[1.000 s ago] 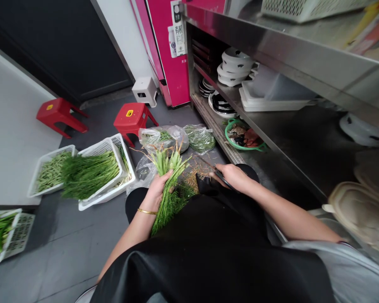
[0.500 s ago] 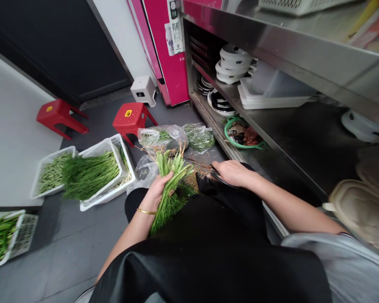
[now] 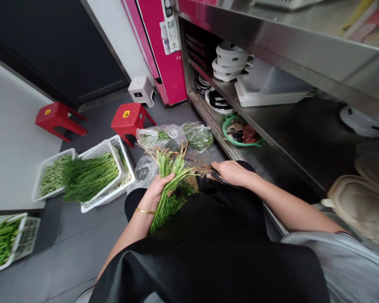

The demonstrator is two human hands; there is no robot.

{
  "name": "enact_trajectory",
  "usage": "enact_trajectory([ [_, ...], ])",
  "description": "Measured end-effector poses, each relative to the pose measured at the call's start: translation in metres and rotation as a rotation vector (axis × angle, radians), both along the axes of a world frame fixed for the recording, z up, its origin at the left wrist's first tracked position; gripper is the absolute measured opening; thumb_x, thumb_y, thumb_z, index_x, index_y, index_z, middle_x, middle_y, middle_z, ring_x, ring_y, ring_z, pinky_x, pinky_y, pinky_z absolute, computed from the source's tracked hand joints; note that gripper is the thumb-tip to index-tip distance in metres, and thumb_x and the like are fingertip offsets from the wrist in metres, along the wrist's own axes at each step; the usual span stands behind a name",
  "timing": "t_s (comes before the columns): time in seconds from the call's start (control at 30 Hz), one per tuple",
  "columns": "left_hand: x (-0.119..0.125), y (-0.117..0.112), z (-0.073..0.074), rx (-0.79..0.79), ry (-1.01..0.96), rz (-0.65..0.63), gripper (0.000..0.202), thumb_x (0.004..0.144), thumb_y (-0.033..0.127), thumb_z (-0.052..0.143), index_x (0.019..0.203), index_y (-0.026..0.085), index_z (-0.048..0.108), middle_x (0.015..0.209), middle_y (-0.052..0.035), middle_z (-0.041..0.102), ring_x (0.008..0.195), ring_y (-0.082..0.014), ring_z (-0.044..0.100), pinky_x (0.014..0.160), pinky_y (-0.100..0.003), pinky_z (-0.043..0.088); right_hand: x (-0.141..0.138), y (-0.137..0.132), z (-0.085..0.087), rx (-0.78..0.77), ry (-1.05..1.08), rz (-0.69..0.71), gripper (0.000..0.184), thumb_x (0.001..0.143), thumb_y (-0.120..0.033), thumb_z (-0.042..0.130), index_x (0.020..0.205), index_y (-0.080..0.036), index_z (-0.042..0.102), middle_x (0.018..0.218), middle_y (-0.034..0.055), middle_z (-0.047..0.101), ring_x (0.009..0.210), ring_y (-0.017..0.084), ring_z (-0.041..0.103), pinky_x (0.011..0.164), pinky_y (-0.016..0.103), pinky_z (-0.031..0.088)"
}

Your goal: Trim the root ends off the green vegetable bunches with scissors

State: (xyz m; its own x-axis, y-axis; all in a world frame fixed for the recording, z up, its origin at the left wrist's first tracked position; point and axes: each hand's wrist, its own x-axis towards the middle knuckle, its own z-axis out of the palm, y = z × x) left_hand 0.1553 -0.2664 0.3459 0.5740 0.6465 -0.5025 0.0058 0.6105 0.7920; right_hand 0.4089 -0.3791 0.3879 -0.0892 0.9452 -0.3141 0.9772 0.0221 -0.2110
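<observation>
A bunch of feathery fennel greens (image 3: 169, 206) is gripped in my left hand (image 3: 156, 191), its pale stalks and brown root ends pointing away from me and the fronds hanging toward my lap. My right hand (image 3: 232, 172) is closed round the black handles of a pair of scissors (image 3: 220, 178). The thin blades reach left to beside the root ends; whether they touch a stem, I cannot tell. Brown root trimmings (image 3: 205, 158) lie scattered beyond and beneath the blades. A black apron (image 3: 208, 252) covers my lap.
White crates hold more fennel greens (image 3: 93, 174), green beans (image 3: 52, 174) and long green vegetables (image 3: 1, 242). Two plastic bags of greens (image 3: 197, 136) lie ahead. Red stools (image 3: 129, 118) stand behind them. To the right, a steel shelf (image 3: 271, 120) bears dishes; a green basket (image 3: 229, 136) sits underneath.
The view has shifted slightly. Some stalks on the right of the bunch now stretch farther toward the scissors. Both hands keep their hold.
</observation>
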Motion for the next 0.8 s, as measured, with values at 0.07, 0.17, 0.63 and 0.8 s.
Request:
enact_trajectory([
  [0.07,-0.001,0.0,0.001,0.043,0.071,0.02,0.038,0.068,0.033,0.076,0.097,0.011,0.065,0.049,0.0,0.059,0.029,-0.0092,0.046,0.027,-0.021,0.035,-0.001,-0.002,-0.003,0.031,0.006,0.0,0.062,0.091,-0.066,0.021,0.098,-0.016,0.056,0.087,0.0146,0.071,0.085,0.028,0.068,0.06,0.029,0.036],
  [0.17,-0.002,-0.002,0.003,0.092,0.093,0.054,0.037,0.064,0.035,0.078,0.089,0.011,0.065,0.05,-0.0003,0.059,0.032,-0.0088,0.047,0.03,-0.02,0.037,-0.002,-0.007,-0.009,0.074,0.03,-0.011,0.059,0.091,-0.065,0.022,0.094,-0.017,0.056,0.083,0.0123,0.071,0.081,0.027,0.068,0.056,0.028,0.032],
  [0.63,-0.002,-0.003,0.0,0.058,0.04,0.066,0.03,0.063,0.026,0.077,0.086,0.011,0.065,0.05,0.0009,0.058,0.033,-0.0059,0.043,0.03,-0.019,0.033,-0.007,-0.008,-0.01,0.032,-0.003,-0.082,0.056,0.092,-0.063,0.024,0.1,-0.017,0.056,0.086,0.0126,0.071,0.083,0.026,0.067,0.059,0.028,0.034],
  [0.8,0.001,-0.004,-0.002,0.065,0.054,0.127,0.029,0.065,0.026,0.076,0.088,0.011,0.067,0.047,0.0013,0.056,0.031,-0.0063,0.041,0.03,-0.02,0.033,-0.011,-0.011,-0.017,0.032,-0.02,-0.157,0.053,0.093,-0.059,0.025,0.1,-0.017,0.057,0.086,0.0125,0.071,0.082,0.026,0.067,0.06,0.028,0.035],
])
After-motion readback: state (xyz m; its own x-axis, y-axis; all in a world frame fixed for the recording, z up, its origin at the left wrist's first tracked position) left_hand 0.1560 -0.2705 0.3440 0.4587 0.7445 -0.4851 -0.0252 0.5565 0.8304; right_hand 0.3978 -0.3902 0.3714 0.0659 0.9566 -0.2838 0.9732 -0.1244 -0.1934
